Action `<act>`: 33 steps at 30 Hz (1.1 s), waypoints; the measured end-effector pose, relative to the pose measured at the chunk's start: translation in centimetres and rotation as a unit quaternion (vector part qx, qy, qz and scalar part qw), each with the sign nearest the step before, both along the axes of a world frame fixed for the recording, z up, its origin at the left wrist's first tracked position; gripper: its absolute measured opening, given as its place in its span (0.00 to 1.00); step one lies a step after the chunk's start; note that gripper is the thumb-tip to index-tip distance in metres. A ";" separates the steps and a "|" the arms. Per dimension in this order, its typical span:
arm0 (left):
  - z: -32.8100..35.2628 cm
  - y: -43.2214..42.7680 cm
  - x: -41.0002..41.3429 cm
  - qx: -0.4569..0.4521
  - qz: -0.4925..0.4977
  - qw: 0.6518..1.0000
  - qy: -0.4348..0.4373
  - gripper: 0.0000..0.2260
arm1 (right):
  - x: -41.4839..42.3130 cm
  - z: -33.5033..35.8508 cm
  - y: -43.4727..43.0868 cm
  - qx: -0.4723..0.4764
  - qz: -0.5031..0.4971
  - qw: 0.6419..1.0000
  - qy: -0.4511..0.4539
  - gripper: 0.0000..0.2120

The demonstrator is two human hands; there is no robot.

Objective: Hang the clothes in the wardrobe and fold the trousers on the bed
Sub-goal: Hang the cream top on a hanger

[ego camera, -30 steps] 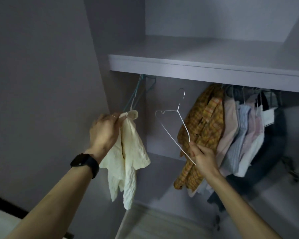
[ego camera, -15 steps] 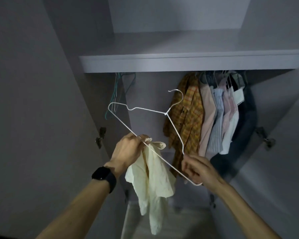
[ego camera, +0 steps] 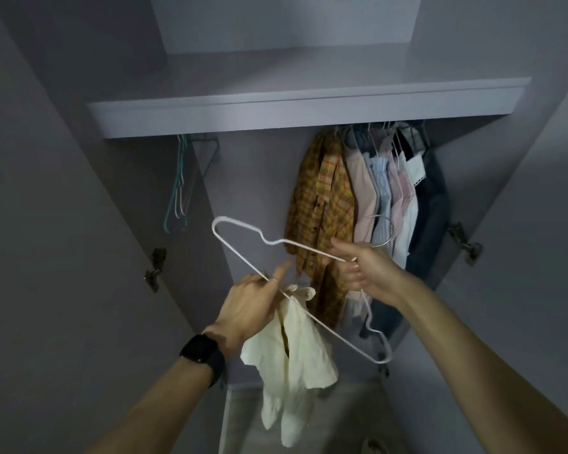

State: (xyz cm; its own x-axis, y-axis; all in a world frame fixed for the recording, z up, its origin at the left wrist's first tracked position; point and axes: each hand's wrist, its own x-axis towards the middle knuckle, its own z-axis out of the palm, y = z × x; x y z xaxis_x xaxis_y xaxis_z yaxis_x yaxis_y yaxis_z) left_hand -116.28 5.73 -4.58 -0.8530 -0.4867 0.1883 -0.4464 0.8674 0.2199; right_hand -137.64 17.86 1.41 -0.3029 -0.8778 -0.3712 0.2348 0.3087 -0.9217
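1. At the far left, the wardrobe door [ego camera: 63, 257] stands open, with a metal hinge [ego camera: 154, 268] on its inner edge.
2. A few empty hangers [ego camera: 177, 191], teal and white, hang from the left end of the rail under the shelf [ego camera: 309, 108].
3. Your left wrist wears a black watch [ego camera: 204, 353].
4. Your left hand [ego camera: 253, 306] is clenched round the collar of the cream shirt [ego camera: 292, 355], with the forefinger pointing up. The long straight wire of the hanger crosses these fingers.
5. The cream shirt hangs crumpled from that fist in front of the open wardrobe, low in the middle. It is not on the rail.
6. The white wire hanger [ego camera: 222, 219] lies tilted between your hands, one shoulder up to the left and the other down to the right. Its long wire touches the shirt's collar.
7. A yellow plaid shirt [ego camera: 322, 208] hangs on the rail behind the hanger.
8. Your right hand [ego camera: 368, 273] grasps the hanger at its neck with curled fingers, and the metal hook [ego camera: 386, 237] sticks out behind it.
9. Pale shirts [ego camera: 384, 191] hang packed together beside the plaid one, then dark jeans [ego camera: 435, 208].
10. A second hinge [ego camera: 466, 245] sits on the right door.
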 end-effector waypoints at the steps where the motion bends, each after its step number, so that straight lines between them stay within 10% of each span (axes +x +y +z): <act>1: 0.1 0.1 -0.1 0.071 0.033 0.997 0.023 0.33 | 0.0 -0.1 0.5 0.010 -0.024 0.998 0.058 0.21; 12: 0.2 -0.2 -2.0 0.355 0.204 0.883 0.230 0.19 | 6.1 -8.2 1.1 -0.054 -0.262 0.938 0.219 0.16; 18: 0.2 -0.4 -2.3 0.478 0.206 0.821 0.232 0.12 | 7.5 -9.9 -1.7 -0.045 -0.099 0.955 0.275 0.14; 22: 0.0 -1.9 -0.7 0.425 0.234 0.846 0.222 0.11 | 5.6 -9.5 -2.5 -0.052 -0.127 0.953 0.270 0.07; 27: 1.1 -5.4 4.0 0.203 0.196 0.959 0.033 0.09 | 0.0 -7.7 -1.4 -0.007 -0.218 0.928 0.303 0.13; 33: 0.9 -7.7 5.1 0.063 0.190 0.975 -0.094 0.12 | -3.4 -5.7 -0.4 0.037 -0.206 0.906 0.369 0.05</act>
State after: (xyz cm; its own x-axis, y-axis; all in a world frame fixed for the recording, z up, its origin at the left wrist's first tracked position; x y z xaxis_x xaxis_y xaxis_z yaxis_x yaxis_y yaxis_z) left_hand -111.22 -1.99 -3.69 -0.6196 -0.7841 -0.0362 -0.7736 0.6022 0.1972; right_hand -141.06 17.43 -4.28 -0.7883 -0.6151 0.0126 -0.3269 0.4014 -0.8555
